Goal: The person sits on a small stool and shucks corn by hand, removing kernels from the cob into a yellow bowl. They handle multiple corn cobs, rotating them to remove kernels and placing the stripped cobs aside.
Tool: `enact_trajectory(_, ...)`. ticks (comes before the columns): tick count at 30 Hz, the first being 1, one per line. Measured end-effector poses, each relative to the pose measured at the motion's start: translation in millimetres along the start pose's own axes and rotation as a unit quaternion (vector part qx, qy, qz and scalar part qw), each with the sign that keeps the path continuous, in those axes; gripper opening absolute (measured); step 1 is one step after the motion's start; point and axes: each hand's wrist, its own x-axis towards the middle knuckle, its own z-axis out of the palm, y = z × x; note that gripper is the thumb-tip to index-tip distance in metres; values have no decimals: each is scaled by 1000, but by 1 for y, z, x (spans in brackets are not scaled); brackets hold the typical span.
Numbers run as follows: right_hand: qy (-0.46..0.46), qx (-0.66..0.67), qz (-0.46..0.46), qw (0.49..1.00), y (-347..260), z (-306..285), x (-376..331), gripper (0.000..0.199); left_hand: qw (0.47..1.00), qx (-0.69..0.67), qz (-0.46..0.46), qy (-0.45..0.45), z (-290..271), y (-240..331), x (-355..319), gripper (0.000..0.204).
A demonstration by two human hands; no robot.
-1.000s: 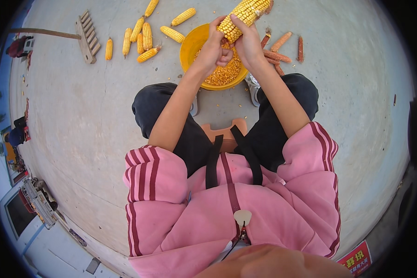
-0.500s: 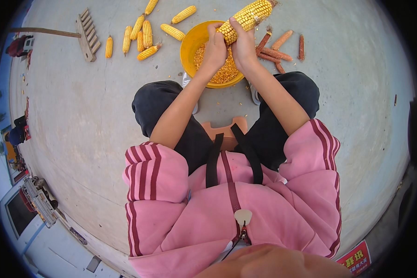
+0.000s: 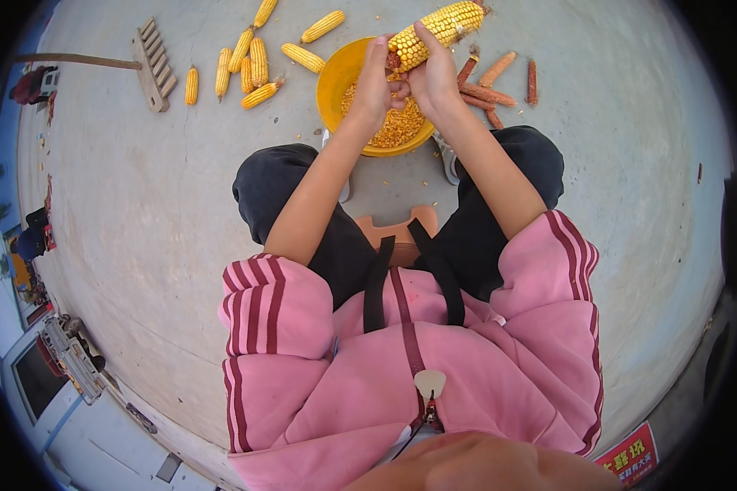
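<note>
A yellow ear of corn (image 3: 440, 33) slants above the bucket, its lower end showing a bare reddish patch. My right hand (image 3: 436, 80) is closed around its lower part, thumb lying along the kernels. Close against the bared end is my left hand (image 3: 372, 92), thumb raised beside it and fingers curled inward; its exact contact is partly hidden. Under both hands, a round yellow bucket (image 3: 329, 88) holds loose kernels (image 3: 395, 129).
Several whole ears of corn (image 3: 259, 62) lie left of the bucket, and several stripped reddish cobs (image 3: 490, 94) lie to its right. Farther left is a wooden rake (image 3: 152, 67) with a long handle. Scattered kernels dot the concrete floor (image 3: 164, 204) between my knees and around.
The left hand has shifted slightly down along the ear, its fingers now curled in view. A bare reddish patch now shows at the ear's lower end.
</note>
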Motion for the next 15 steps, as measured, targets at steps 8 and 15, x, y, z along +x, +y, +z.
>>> enact_trajectory(8, -14, -28, 53, 998, -3, -4, -2, 26, 999, -22, 20, -27, -3, -12, 4, 37)
enact_trajectory(15, -4, 18, -1, 1000, -1, 2, -3, 24, 999, -35, 2, -23, 0, -2, -1, 44)
